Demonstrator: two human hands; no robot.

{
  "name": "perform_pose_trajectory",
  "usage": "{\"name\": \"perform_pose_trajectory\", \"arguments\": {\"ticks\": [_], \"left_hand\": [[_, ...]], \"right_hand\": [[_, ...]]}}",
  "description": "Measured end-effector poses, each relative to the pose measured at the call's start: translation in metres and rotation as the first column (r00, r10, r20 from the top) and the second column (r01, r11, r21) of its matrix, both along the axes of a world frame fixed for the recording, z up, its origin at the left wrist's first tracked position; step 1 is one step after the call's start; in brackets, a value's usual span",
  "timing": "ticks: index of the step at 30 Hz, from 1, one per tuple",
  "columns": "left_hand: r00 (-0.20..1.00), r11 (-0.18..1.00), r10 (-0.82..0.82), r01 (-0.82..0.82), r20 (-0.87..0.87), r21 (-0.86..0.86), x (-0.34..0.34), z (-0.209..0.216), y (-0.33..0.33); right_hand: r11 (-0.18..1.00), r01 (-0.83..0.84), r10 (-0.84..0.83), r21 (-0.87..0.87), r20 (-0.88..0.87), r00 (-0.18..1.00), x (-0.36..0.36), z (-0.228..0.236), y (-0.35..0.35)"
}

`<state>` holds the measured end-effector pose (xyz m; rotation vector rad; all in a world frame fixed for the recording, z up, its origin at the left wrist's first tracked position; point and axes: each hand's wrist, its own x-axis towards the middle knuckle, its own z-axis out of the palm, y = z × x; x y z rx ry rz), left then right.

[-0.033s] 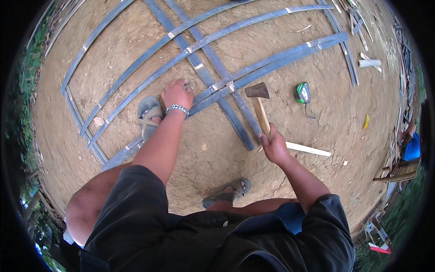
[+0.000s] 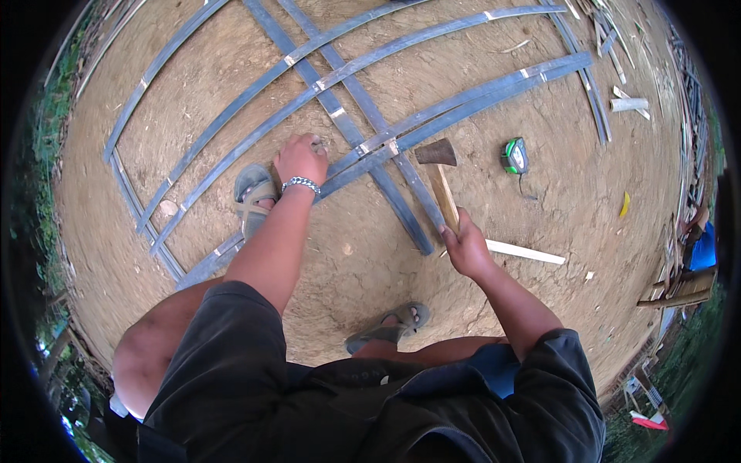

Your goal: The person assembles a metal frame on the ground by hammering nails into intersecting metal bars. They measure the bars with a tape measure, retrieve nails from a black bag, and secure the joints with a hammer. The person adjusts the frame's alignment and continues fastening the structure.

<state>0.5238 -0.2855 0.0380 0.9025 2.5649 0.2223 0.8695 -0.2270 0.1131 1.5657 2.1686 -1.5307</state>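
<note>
My right hand (image 2: 467, 248) grips the lower part of a pale wooden handle, which belongs to a hatchet (image 2: 437, 153) with a dark, worn metal head. The head points away from me, above the dirt and just right of the crossing strips. My left hand (image 2: 299, 159), with a chain bracelet at its wrist, is closed around something small and greyish that I cannot make out. It is just left of where dark flat strips (image 2: 448, 117) cross two others (image 2: 340, 116). The strips form a lattice on the ground, with pale notches at several crossings.
A green and black tape measure (image 2: 515, 157) lies to the right. Near my right hand is a pale wooden stick (image 2: 526, 251). My sandaled feet (image 2: 255, 193) stand close to the strips. A yellow curved piece (image 2: 624, 204) and a short pale tube (image 2: 629, 104) lie farther right.
</note>
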Motion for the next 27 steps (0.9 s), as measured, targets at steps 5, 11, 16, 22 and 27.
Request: {"name": "perform_pose_trajectory", "arguments": {"ticks": [5, 11, 16, 22, 27], "left_hand": [[0.988, 0.989, -0.148, 0.148, -0.042, -0.012, -0.002, 0.004, 0.002], [0.945, 0.941, -0.311, 0.291, -0.103, -0.173, -0.001, 0.003, 0.016], [0.980, 0.978, -0.199, 0.200, -0.015, 0.066, -0.015, -0.019, 0.004], [0.939, 0.906, 0.055, -0.190, 0.340, 0.377, 0.007, -0.016, -0.015], [0.793, 0.847, 0.196, -0.434, 0.577, 0.308, 0.013, -0.026, -0.029]], "right_hand": [[0.998, -0.020, 0.023, -0.056, 0.059, 0.998, 0.001, 0.004, 0.004], [0.996, 0.005, 0.004, -0.092, 0.094, 0.996, 0.007, 0.007, 0.006], [0.998, 0.015, -0.010, -0.062, 0.074, 0.997, 0.012, 0.001, 0.004], [0.989, 0.090, -0.080, -0.114, 0.084, 0.993, 0.008, 0.003, 0.004], [0.970, 0.131, -0.120, -0.205, 0.067, 0.991, 0.005, -0.003, 0.003]]}}
